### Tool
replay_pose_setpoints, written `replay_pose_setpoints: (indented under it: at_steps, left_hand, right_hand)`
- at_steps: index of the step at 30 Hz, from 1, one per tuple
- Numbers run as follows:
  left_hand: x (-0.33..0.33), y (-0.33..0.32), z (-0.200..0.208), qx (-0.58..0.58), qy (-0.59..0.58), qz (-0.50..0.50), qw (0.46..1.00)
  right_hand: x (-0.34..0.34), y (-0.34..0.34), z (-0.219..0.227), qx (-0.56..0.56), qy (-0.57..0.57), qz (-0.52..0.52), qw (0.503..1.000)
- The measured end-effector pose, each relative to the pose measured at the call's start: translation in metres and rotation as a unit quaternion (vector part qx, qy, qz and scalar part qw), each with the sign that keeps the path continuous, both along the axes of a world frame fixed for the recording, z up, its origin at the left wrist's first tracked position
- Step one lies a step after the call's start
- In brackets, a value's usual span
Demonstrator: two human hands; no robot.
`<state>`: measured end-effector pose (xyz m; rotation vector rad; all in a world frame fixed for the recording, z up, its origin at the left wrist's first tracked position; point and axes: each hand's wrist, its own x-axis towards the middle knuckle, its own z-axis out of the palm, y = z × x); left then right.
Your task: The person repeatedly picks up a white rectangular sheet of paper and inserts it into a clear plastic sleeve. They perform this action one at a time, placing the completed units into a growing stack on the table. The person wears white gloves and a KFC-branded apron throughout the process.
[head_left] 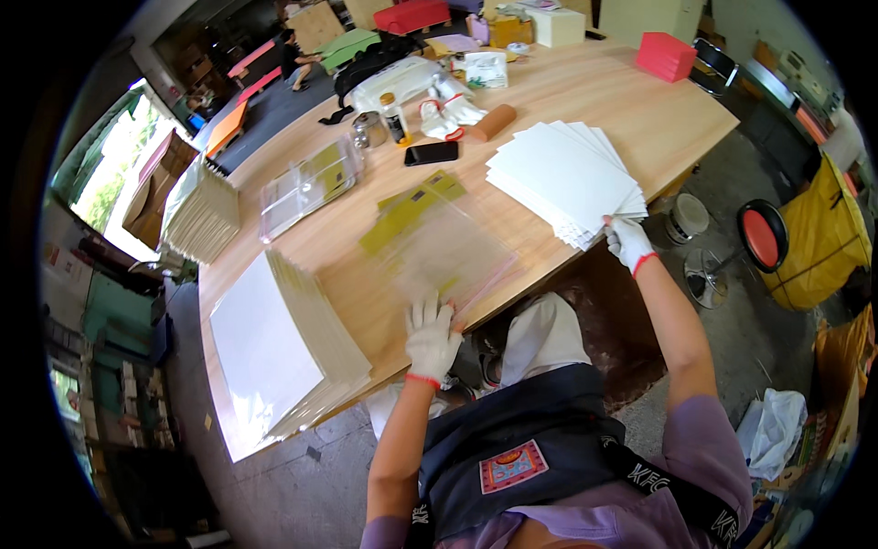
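My left hand (432, 337), in a white glove with a red cuff, lies flat with its fingers spread. It rests at the near corner of clear plastic sleeves (448, 245), which have a yellow-green strip at their far end. At the right, my right hand (629, 245), gloved the same way, is closed on the near corner of a white sheet in a fanned stack of white sheets (562, 174). Its thumb is on top; the fingers underneath are partly hidden. To the left of my left hand stands a tall, leaning stack of filled sleeves (274, 339).
The wooden table (631, 110) holds another sleeve stack (199, 212), bundled sleeves (311, 188), a phone (432, 154), a bottle (395, 119), a glass jar (369, 130), spare gloves (448, 112) and a brown roll (494, 122). A round stool (762, 236) stands at the right; a person (294, 62) crouches far off.
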<state>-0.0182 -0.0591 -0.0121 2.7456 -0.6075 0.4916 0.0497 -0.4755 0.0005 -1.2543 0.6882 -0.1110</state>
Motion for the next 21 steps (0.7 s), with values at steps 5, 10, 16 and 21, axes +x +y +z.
replay_pose_setpoints:
  at_steps: [5, 10, 16, 21]
  left_hand:
    - [0.028, 0.008, 0.000, 0.038, -0.024, 0.017, 0.999]
    - [0.041, 0.003, 0.025, 0.076, 0.118, 0.071, 0.988]
    - [0.043, 0.018, 0.014, -0.010, 0.086, 0.083, 0.993]
    - [0.037, 0.031, -0.003, -0.064, 0.064, 0.092, 0.992]
  right_hand:
    - [-0.039, 0.014, -0.001, 0.260, -0.009, 0.080, 0.962]
    - [-0.062, -0.011, -0.024, 0.095, -0.126, 0.014, 0.987]
    - [-0.126, 0.026, 0.017, 0.180, -0.186, 0.117, 0.959]
    - [-0.165, 0.053, 0.030, 0.217, -0.062, 0.267, 0.937]
